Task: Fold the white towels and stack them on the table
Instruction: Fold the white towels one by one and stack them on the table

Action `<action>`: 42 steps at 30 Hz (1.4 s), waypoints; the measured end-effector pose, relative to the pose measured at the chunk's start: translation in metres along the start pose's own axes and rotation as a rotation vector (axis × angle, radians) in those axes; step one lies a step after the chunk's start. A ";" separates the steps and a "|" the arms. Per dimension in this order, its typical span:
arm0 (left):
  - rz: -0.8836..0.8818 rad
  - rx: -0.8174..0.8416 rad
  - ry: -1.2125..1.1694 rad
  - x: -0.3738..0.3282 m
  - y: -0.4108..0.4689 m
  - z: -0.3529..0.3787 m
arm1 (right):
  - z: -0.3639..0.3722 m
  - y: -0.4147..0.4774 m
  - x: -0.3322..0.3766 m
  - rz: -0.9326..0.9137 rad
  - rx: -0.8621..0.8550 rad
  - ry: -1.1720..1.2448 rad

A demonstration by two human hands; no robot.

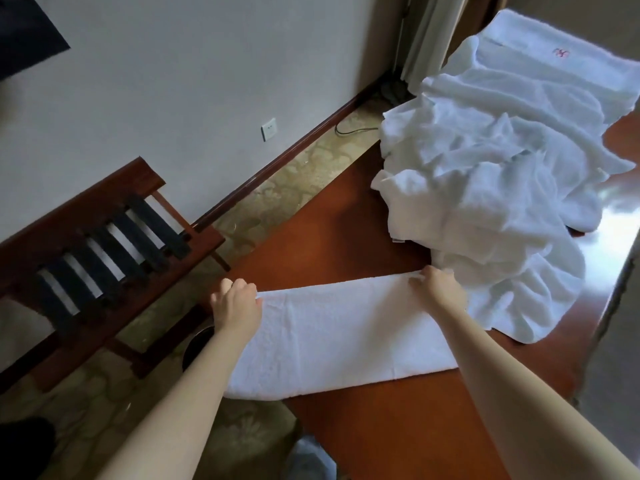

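Now, from the head camera, the towel (339,334) I am working on lies flat as a long white band across the near part of the brown table (398,438), running from left to right between my two arms. My left hand (237,303) is at the towel's far left corner, fingers curled down over the edge and gripping it right where the towel reaches the table's side. My right hand (436,285) is at the far right corner, thumb and fingers pinching the edge of the cloth. Both hands are on the far long edge, so the rest of the towel lies between them and toward me, under my forearms.

Just beyond my right hand a heap of towels (485,202) lies rumpled and unfolded, spreading over the far half of the table; its near edge touches the corner I am pinching. To my left, off the table, a wooden rack (104,237) with dark straps stands on the patterned floor (294,174). A socket (269,129) sits low on the wall.
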State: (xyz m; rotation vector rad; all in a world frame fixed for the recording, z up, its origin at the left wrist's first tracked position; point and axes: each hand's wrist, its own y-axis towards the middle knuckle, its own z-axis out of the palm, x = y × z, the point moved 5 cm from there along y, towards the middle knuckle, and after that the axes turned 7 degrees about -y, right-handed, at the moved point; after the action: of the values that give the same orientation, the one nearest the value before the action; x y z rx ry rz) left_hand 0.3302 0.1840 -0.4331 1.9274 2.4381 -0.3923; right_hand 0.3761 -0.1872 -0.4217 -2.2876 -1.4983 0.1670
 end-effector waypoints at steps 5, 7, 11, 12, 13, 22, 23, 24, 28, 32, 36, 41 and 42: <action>0.088 0.009 -0.108 0.006 0.003 0.008 | 0.007 0.004 -0.003 -0.004 -0.020 0.033; 0.112 -0.019 -0.137 0.007 0.002 0.007 | 0.005 0.004 -0.006 -0.011 -0.041 0.023; 0.155 -0.023 -0.105 0.004 0.005 0.006 | -0.005 0.004 -0.012 -0.003 -0.100 -0.095; 0.171 -0.019 -0.078 0.003 0.008 0.005 | -0.005 0.005 -0.011 0.004 -0.093 -0.127; 0.180 -0.012 -0.055 0.001 0.011 0.005 | -0.004 0.004 -0.010 0.014 -0.080 -0.145; 0.189 0.170 -0.151 -0.011 0.014 0.017 | 0.009 -0.015 0.040 -0.472 -0.176 -0.175; 0.193 0.213 -0.122 -0.012 0.016 0.018 | 0.014 -0.015 0.046 -0.516 -0.099 -0.189; 0.198 0.249 -0.094 -0.013 0.018 0.019 | 0.018 -0.013 0.050 -0.538 -0.021 -0.219; 0.199 0.459 -0.008 -0.019 0.025 0.020 | 0.020 -0.005 0.053 -0.540 0.142 -0.376; 0.279 0.609 0.105 -0.027 0.017 0.024 | 0.020 -0.011 0.049 -0.626 0.154 -0.645; 0.283 0.601 -0.073 -0.032 0.010 0.016 | 0.014 -0.021 0.030 -0.672 0.165 -0.643; 0.258 0.463 -0.058 -0.047 0.015 -0.020 | -0.018 -0.036 0.001 -0.485 0.226 -0.251; 0.279 0.400 -0.026 -0.055 0.018 -0.031 | -0.029 -0.040 -0.002 -0.473 0.205 -0.181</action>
State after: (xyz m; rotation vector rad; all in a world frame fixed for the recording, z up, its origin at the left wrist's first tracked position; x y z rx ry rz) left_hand 0.3657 0.1417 -0.3972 2.3483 2.1523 -0.9432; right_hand 0.3506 -0.1824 -0.3799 -1.7423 -1.9664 0.3777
